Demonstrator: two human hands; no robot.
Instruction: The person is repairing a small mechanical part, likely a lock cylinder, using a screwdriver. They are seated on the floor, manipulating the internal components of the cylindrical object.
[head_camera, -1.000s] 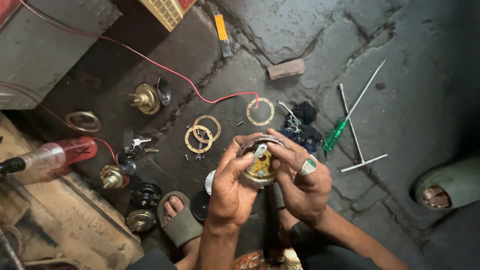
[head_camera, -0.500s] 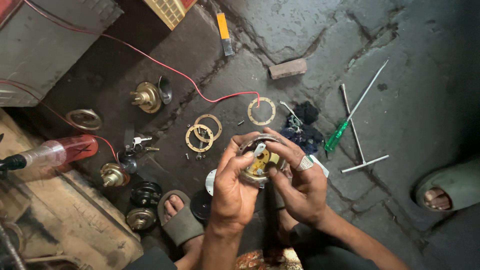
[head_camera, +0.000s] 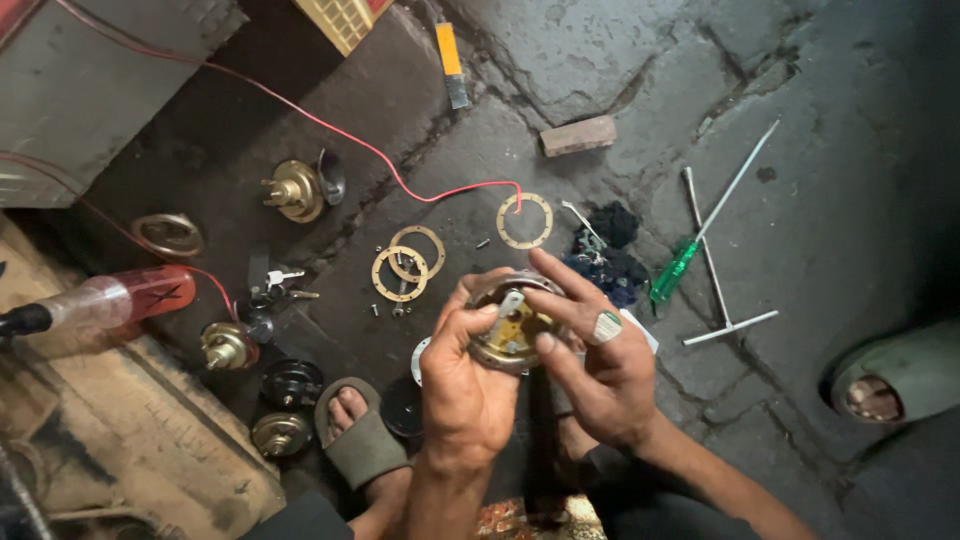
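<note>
Right hand (head_camera: 600, 385) lower on brass disc (head_camera: 508, 338)

The round part (head_camera: 508, 330) held in the hands is brass-yellow inside, with a dull grey metal rim. Three flat rings (head_camera: 524, 220) on the floor (head_camera: 620, 60) are the same pale brass, dotted with small holes. The floor itself is dark grey stone, cracked and stained. A thin red wire (head_camera: 330, 130) runs across it. The screwdriver (head_camera: 676, 270) has a translucent green handle and a silver shaft. The bottle (head_camera: 120, 296) is clear, shading to red at one end. The sandal (head_camera: 362, 448) is olive-grey.
</note>
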